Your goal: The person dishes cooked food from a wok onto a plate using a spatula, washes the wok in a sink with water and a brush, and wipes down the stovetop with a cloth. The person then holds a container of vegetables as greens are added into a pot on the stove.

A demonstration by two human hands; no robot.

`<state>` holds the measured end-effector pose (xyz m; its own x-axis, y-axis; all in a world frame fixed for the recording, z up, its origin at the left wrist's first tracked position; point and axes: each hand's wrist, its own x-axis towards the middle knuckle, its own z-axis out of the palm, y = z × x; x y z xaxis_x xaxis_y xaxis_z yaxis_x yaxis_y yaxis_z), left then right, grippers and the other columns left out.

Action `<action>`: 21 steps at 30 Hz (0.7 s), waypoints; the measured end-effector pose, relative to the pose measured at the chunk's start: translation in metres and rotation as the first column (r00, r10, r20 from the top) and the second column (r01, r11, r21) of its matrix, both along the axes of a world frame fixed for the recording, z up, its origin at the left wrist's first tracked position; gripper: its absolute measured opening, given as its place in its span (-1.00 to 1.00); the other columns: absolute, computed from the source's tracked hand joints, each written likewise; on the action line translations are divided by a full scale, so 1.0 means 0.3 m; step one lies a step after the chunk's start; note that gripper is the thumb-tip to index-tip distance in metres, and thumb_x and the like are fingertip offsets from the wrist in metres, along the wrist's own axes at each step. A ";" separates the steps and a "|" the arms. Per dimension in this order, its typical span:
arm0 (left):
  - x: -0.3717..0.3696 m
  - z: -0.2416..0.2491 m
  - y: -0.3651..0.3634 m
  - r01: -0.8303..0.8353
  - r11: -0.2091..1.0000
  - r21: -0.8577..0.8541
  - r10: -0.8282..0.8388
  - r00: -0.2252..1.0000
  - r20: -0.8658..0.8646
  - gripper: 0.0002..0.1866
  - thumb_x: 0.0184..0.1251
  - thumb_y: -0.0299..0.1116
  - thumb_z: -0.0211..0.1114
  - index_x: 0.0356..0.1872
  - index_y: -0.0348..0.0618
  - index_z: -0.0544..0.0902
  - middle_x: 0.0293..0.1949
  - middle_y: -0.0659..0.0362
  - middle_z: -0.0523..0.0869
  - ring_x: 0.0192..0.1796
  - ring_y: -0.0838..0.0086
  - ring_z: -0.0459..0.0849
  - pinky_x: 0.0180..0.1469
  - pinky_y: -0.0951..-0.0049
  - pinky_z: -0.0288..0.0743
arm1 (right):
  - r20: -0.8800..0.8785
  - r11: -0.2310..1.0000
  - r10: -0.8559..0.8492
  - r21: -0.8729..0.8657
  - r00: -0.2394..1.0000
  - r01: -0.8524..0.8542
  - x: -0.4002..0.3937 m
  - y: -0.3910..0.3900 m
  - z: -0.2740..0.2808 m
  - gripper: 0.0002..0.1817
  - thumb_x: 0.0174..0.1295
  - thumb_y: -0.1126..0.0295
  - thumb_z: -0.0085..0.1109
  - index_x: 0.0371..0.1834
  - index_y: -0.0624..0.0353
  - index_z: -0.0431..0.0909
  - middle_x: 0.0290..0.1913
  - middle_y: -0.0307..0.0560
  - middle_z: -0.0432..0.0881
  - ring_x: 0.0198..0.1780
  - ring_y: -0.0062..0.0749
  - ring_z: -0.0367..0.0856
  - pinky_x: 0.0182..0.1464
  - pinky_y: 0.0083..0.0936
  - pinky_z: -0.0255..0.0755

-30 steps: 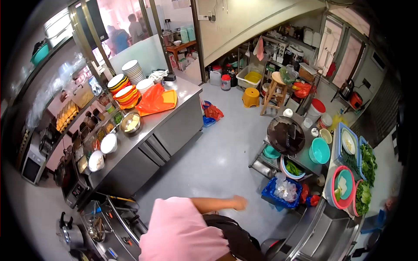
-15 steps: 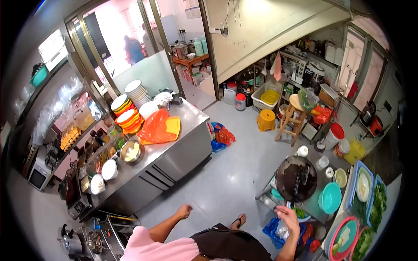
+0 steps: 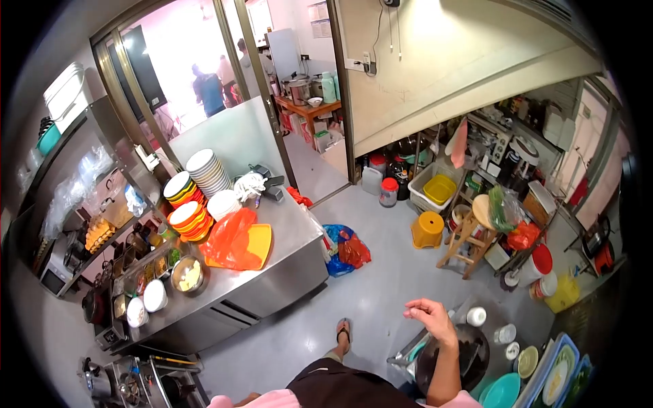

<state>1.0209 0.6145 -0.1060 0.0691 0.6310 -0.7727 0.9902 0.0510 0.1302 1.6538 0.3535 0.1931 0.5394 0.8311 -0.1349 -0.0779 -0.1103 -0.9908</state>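
My right hand (image 3: 431, 319) is raised in front of the round dark chopping block (image 3: 435, 370), fingers loosely bent and apart, with nothing visible in it. The forearm passes over the block and covers part of it. Dark blades seem to lie on the block, partly hidden by the arm. Only a bit of my left arm (image 3: 246, 400) shows at the bottom edge beside the pink sleeve; the left hand itself is out of sight. A white-lidded container (image 3: 476, 316) stands just right of my right hand.
A steel counter (image 3: 299, 238) on the left carries stacked bowls, an orange bag (image 3: 235, 238) and a yellow tray (image 3: 260, 248). Plastic bags (image 3: 347, 250) lie on the floor at its end. Ahead right stand a yellow stool (image 3: 427, 229) and a wooden stool (image 3: 469, 245). Two people are beyond the doorway.
My view has moved forward, bringing the stools and chopping block nearer. My right hand has risen and swung forward past the block; my left hand has dropped out of view. A foot has stepped ahead.
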 end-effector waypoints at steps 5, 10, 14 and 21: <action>0.536 -0.092 0.313 0.148 0.989 0.025 -0.150 0.980 0.127 -0.78 0.20 -0.28 0.29 -0.15 -0.05 0.70 -0.42 -0.04 0.75 -0.36 0.13 0.72 -0.27 0.15 0.60 | -0.038 0.996 -0.060 -0.063 0.997 0.058 0.242 0.150 0.014 -0.70 0.38 0.48 0.17 0.11 0.40 0.60 -0.12 0.00 0.76 -0.06 -0.42 0.73 0.07 -0.44 0.61; 1.186 -0.116 0.617 0.630 0.295 0.718 -0.955 0.199 0.219 -0.64 0.24 -0.30 0.29 0.08 0.05 0.69 -0.39 -0.09 0.74 -0.32 0.03 0.70 -0.25 0.10 0.58 | 0.022 0.965 -0.254 -0.067 0.967 0.255 0.485 0.208 0.107 -0.69 0.34 0.49 0.17 0.12 0.37 0.61 -0.15 -0.01 0.77 -0.08 -0.39 0.74 0.03 -0.47 0.59; 1.796 0.027 0.836 0.595 0.804 0.007 -0.454 0.606 0.653 -0.69 0.41 -0.24 0.15 -0.45 -0.19 0.70 -0.44 0.13 0.78 -0.37 0.40 0.74 -0.25 0.31 0.62 | 0.058 0.906 -0.422 0.047 0.905 0.420 0.589 0.158 0.228 -0.66 0.26 0.47 0.18 0.08 0.38 0.61 -0.22 0.04 0.75 -0.15 -0.30 0.74 0.01 -0.37 0.60; 2.401 0.206 0.745 0.537 0.623 0.569 -0.776 0.333 0.536 -0.51 0.34 -0.21 0.26 0.27 -0.09 0.55 0.32 -0.07 0.55 0.35 0.05 0.51 0.35 0.12 0.39 | -0.535 0.746 -0.463 0.195 0.707 0.636 1.024 0.033 -0.227 -0.60 0.39 0.20 0.20 0.17 0.22 0.57 -0.25 0.04 0.70 -0.27 -0.30 0.68 -0.10 -0.20 0.64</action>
